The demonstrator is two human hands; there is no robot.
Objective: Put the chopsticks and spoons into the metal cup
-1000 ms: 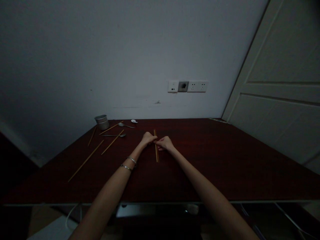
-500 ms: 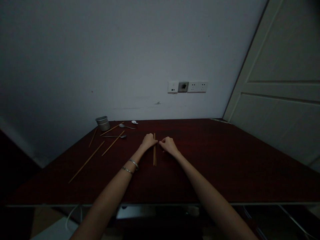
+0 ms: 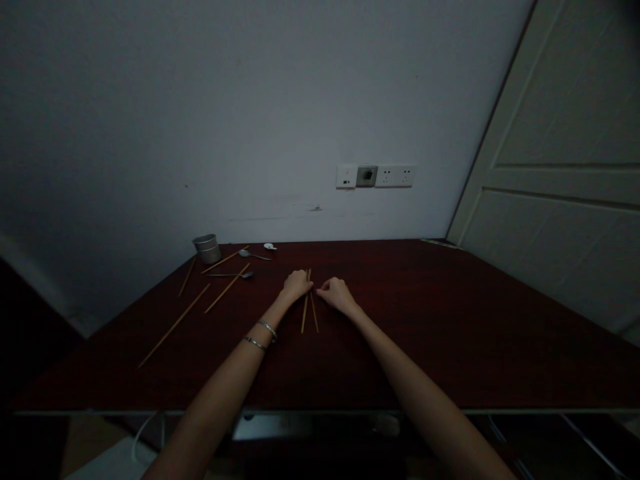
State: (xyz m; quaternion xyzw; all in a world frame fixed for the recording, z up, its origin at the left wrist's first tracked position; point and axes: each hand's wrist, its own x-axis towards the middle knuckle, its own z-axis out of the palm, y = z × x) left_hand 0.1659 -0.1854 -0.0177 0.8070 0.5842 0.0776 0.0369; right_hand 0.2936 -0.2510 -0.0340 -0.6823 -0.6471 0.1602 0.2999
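Note:
My left hand (image 3: 299, 285), with two bracelets on its wrist, is closed around the upper part of two wooden chopsticks (image 3: 305, 316). Their far ends are together above the fingers, while the near ends fan out in a narrow upside-down V over the dark red table (image 3: 410, 333). Just right of the pair, my right hand (image 3: 337, 295) is curled with thumb and fingertips pinched. Whether anything small is between those fingertips is too dim to see.
On the left lie several loose chopsticks (image 3: 175, 325), a metal spoon (image 3: 245, 253), another spoon-like utensil (image 3: 247, 275) and a small white spoon (image 3: 269, 247). A metal cup (image 3: 207, 249) stands near the wall. Wall sockets (image 3: 395, 176) sit above the table; a door (image 3: 560, 200) is at right.
The near ends of the two chopsticks have spread apart, from almost parallel to a narrow V. Both hands stay in nearly the same place.

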